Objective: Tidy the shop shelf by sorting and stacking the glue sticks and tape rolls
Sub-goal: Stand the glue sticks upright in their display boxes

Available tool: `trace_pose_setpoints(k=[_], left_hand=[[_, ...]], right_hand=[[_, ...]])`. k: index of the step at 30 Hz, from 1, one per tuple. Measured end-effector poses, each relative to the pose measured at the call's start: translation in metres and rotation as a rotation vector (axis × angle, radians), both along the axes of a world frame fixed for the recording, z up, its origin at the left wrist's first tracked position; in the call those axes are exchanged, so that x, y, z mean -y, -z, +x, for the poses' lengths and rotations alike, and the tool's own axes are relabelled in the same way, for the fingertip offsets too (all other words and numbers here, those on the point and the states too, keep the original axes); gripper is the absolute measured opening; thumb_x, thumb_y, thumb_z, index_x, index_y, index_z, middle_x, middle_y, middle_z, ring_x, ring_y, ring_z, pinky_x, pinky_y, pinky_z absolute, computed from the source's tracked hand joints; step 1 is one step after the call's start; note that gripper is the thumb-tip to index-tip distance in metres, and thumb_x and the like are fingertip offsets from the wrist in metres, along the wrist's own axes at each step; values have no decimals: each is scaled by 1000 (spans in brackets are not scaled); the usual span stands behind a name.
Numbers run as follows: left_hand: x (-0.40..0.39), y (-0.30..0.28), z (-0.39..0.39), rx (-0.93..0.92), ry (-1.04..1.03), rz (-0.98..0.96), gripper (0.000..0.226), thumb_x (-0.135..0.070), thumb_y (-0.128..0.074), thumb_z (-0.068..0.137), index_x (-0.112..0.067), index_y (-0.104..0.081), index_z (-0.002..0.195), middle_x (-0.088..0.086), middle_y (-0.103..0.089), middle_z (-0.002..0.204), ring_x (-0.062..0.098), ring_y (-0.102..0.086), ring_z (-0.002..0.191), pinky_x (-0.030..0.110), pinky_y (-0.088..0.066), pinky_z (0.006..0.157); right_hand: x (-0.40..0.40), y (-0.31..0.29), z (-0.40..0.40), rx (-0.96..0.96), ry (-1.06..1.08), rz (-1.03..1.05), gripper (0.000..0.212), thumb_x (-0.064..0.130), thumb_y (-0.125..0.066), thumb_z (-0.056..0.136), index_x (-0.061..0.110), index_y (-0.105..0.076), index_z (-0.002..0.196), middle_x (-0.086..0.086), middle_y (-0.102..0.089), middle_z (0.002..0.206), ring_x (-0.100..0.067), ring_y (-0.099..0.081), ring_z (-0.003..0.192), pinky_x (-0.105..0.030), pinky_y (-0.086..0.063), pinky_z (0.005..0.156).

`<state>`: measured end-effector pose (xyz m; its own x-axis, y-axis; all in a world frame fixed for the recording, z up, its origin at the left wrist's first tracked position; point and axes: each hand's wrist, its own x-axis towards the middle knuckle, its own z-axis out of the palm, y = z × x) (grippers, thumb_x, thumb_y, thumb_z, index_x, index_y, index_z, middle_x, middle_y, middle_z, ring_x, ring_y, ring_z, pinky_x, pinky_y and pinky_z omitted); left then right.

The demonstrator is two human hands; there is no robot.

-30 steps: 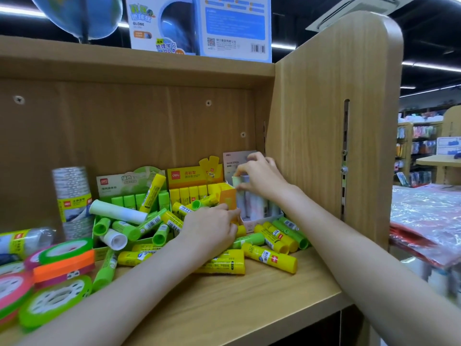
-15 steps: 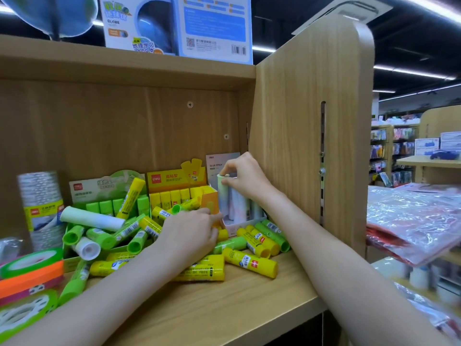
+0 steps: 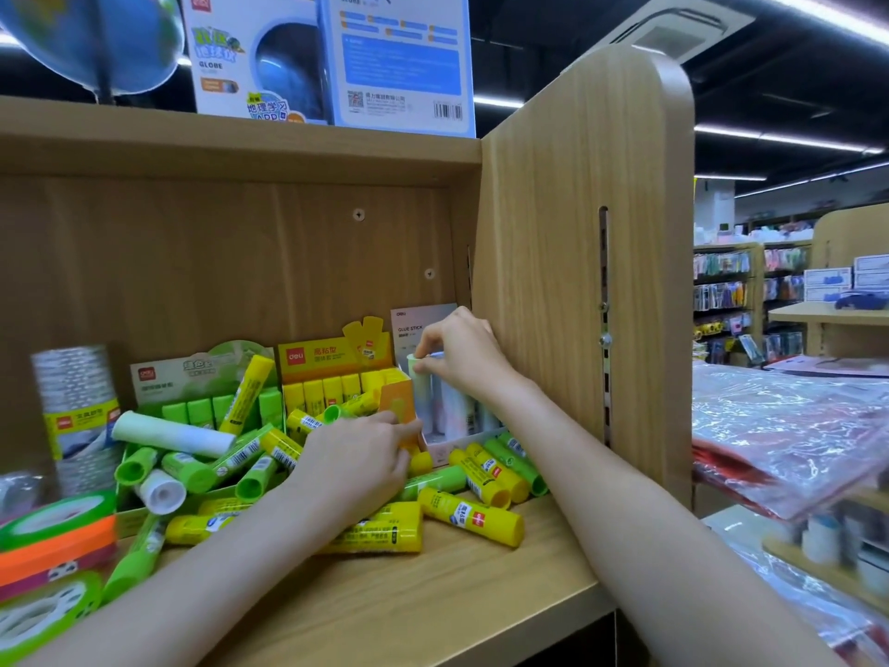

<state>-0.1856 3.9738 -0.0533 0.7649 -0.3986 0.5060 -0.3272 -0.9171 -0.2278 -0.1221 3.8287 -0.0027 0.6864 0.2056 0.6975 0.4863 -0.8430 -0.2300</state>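
Yellow and green glue sticks lie jumbled on the wooden shelf [image 3: 433, 608], one yellow stick [image 3: 469, 517] nearest the front. My right hand [image 3: 464, 351] pinches the top of a pale pastel glue stick [image 3: 419, 387] standing in the white display box [image 3: 462, 447] by the side panel. My left hand [image 3: 358, 462] rests on the pile, fingers curled against the orange side of the yellow display box [image 3: 336, 363]. A green display box [image 3: 192, 377] stands to its left. Coloured tape rolls [image 3: 53, 546] are stacked at the left edge.
A stack of clear tape rolls [image 3: 77, 416] stands at the back left. A white glue stick [image 3: 173, 438] lies across the green box. The shelf's wooden side panel [image 3: 577, 281] rises on the right. Plastic-wrapped goods [image 3: 789, 435] lie beyond it. Globe boxes [image 3: 327, 60] sit on the shelf above.
The camera has swung right, so the shelf contents sit further left in view. My right hand stays on the pastel stick at the white box; my left hand stays on the pile.
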Motion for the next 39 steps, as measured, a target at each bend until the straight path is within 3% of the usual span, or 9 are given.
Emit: trace_pose_setpoints(k=[4, 10, 14, 24, 28, 30, 33, 37, 39], left_hand=[[0, 0, -1, 1, -2, 8, 44, -31, -31, 95, -40, -37, 138, -8, -53, 114, 20, -57, 104, 25, -28, 51], [0, 0, -2, 7, -5, 19, 46, -33, -29, 96, -42, -31, 141, -9, -51, 119, 18, -56, 108, 27, -30, 52], [-2, -1, -2, -2, 12, 9, 46, -34, -29, 96, -41, -30, 142, -7, -50, 120, 18, -55, 108, 25, -26, 48], [-4, 1, -4, -44, 31, -12, 47, -36, -28, 96, -39, -29, 143, -4, -49, 119, 18, -50, 110, 27, -39, 68], [-7, -1, -2, -57, 23, -1, 47, -35, -28, 96, -38, -31, 142, -3, -48, 120, 19, -40, 112, 30, -39, 84], [-10, 1, -1, 40, 26, 54, 51, -38, -20, 90, -39, -43, 135, -5, -51, 114, 19, -40, 107, 32, -34, 84], [-12, 2, 0, 207, 32, 85, 49, -37, -30, 72, -37, -72, 96, -4, -63, 96, 24, -47, 95, 37, -32, 77], [-12, -2, -4, 53, 0, 96, 52, -40, -27, 71, -42, -69, 102, 4, -56, 131, 35, -49, 123, 50, -36, 98], [-8, -3, -2, -36, -22, 97, 75, -48, -2, 67, -52, -50, 124, -2, -16, 156, 30, -23, 141, 50, -22, 110]], right_hand=[[0, -3, 1, -25, 2, -59, 9, 26, -65, 85, 21, -68, 92, -2, -61, 108, -19, -38, 118, -37, -25, 99], [1, -6, -5, -27, -25, -103, 12, 24, -65, 85, 18, -68, 95, 4, -44, 93, -17, -35, 116, -35, -22, 99], [2, -6, -5, -22, -29, -74, 12, 23, -65, 85, 17, -68, 94, 2, -49, 95, -16, -35, 116, -33, -21, 99], [-1, -7, -3, 2, 85, -170, 16, 22, -59, 89, 13, -66, 100, -7, -54, 110, -21, -35, 118, -39, -22, 102], [1, -9, -3, -29, 48, -173, 13, 20, -61, 88, 13, -65, 98, -6, -57, 110, -22, -36, 121, -40, -23, 102], [1, -10, -2, -41, 37, -186, 10, 18, -60, 88, 14, -64, 95, -5, -58, 108, -21, -37, 120, -41, -24, 102], [0, -13, 0, -8, 75, -244, 9, 19, -58, 88, 15, -65, 91, -3, -60, 102, -21, -40, 113, -41, -25, 100], [-3, -13, 2, 57, 142, -291, 12, 24, -60, 87, 15, -66, 92, -5, -64, 103, -22, -43, 111, -40, -25, 100], [-5, -11, 3, 93, 164, -317, 15, 25, -59, 87, 14, -66, 94, -7, -64, 103, -23, -45, 112, -40, -25, 101]])
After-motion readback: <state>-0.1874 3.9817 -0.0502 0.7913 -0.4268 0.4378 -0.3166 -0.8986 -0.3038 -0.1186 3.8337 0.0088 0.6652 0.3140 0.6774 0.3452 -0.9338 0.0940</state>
